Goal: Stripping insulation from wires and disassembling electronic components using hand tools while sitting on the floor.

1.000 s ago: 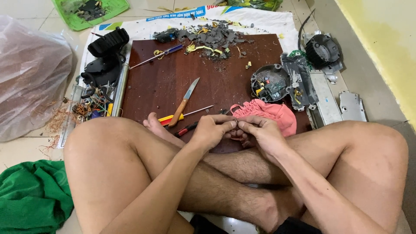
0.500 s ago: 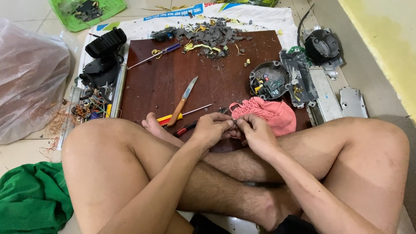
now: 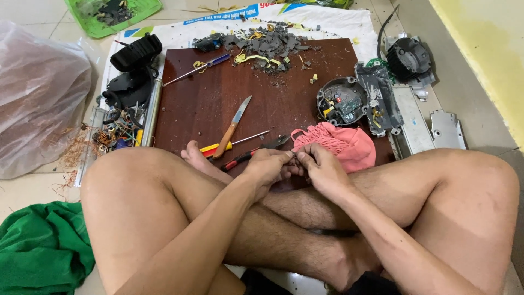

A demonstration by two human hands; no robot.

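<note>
While both hands stay pinched together over the crossed legs as a second ago, the left hand (image 3: 268, 166) and right hand (image 3: 322, 166) grip something too small to identify, beside the pink knitted cloth (image 3: 341, 145) on the dark brown wooden board (image 3: 218, 93).

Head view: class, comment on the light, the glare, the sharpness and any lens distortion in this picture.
Head view: soft, even light with faint shadows; mild glare on the dark wooden board and on the clear plastic bag; the knife is sharp, the left hand and right hand are slightly soft, so what they pinch is unclear; the wide lens bulges the knees near the edges.
</note>
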